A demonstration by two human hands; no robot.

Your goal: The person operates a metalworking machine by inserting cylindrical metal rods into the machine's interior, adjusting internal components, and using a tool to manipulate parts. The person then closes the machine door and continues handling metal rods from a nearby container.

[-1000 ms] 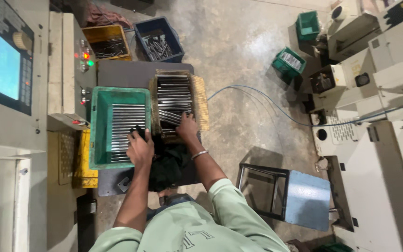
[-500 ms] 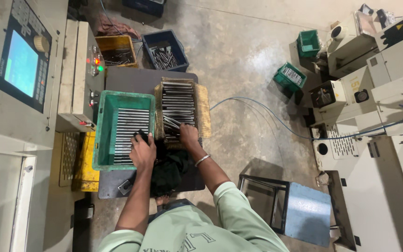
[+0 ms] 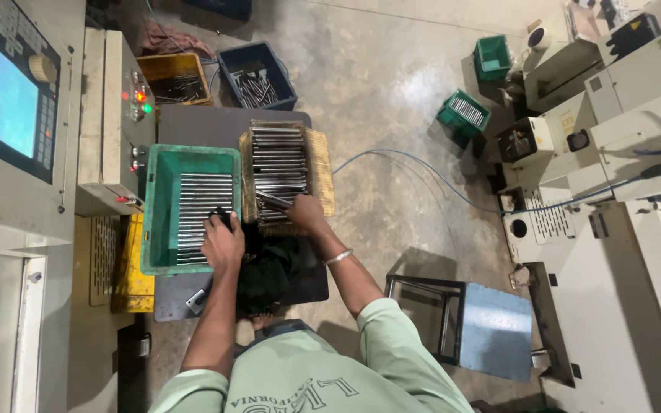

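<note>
My left hand [image 3: 223, 243] grips a small black object at the near right edge of a green crate [image 3: 159, 200] lined with a row of metal rods [image 3: 200, 216]. My right hand [image 3: 306, 213] rests on the near end of a yellow-brown tray [image 3: 320, 170] stacked with more metal rods [image 3: 277, 164], fingers closed around one rod [image 3: 273, 201] that lies askew. Both containers sit on a dark low table [image 3: 193, 126]. A bangle is on my right wrist.
A control panel with a lit screen [image 3: 11, 107] and button box [image 3: 128, 115] stand at left. Yellow [image 3: 171, 76] and blue [image 3: 258, 73] bins of parts lie beyond the table. Green crates [image 3: 464, 113], a cable [image 3: 422, 172], machines at right, a blue stool [image 3: 491, 329].
The view has shifted slightly, bringing the bench lower in frame. Both hands stay at the near ends of the crate and tray; the right hand now has a rod angled up from the stack.
</note>
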